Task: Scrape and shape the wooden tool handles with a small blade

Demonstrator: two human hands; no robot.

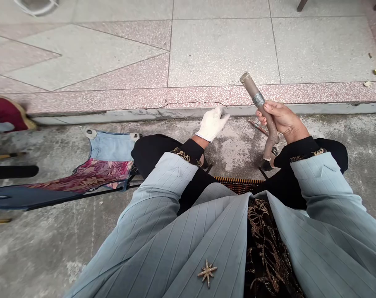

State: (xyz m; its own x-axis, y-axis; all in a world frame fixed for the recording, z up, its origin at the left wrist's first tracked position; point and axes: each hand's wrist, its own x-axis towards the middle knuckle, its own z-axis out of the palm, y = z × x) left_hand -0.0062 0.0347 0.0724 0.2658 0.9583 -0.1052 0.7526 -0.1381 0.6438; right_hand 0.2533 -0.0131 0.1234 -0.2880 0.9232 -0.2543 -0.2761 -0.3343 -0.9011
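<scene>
My right hand [285, 120] is wrapped round a crooked wooden stick [271, 132], bare fingers and thumb closed on its middle. The stick tilts up to the left, with a cut, flat top end. Just above my fingers, a band of coiled metal wire [258, 99] circles the wood. My left hand [211, 124], in a white knitted glove, hovers near the step edge to the left of the stick. Its fingers are curled in, and anything between them is hidden. A gap separates this hand from the stick.
A raised tiled step [221, 54] runs across in front, above rough concrete ground. A thin brown stick [257, 126] lies beyond my right knee. To the left is a folding chair [107, 169] with patterned fabric, and a red shoe [9, 112]. Small scraps [367, 83] lie far right.
</scene>
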